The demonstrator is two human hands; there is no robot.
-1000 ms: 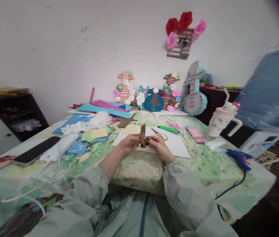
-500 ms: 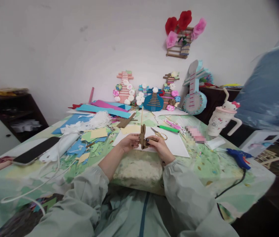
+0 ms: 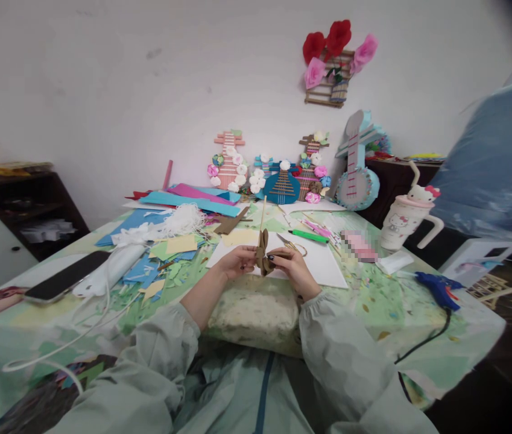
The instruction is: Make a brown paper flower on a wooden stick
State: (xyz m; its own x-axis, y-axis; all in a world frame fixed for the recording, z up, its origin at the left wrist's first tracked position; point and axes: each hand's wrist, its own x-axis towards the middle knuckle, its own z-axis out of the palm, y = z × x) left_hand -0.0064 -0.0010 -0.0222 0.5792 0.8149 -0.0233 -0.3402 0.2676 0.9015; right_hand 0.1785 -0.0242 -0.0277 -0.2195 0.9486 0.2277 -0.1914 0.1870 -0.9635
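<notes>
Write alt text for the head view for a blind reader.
The left hand and right hand pinch a brown paper piece on a thin wooden stick above a white sheet on a cluttered table. Scissors and a green marker lie just beyond.

Paper scraps [image 3: 165, 258] crowd left of left hand [image 3: 237, 261]; white sheet [image 3: 328, 271] bare right of right hand [image 3: 295, 270]; scissors [image 3: 292, 244] just beyond.

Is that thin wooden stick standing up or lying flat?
Nearly upright: the stick rises from the brown paper piece pinched between the left hand and right hand.
</notes>
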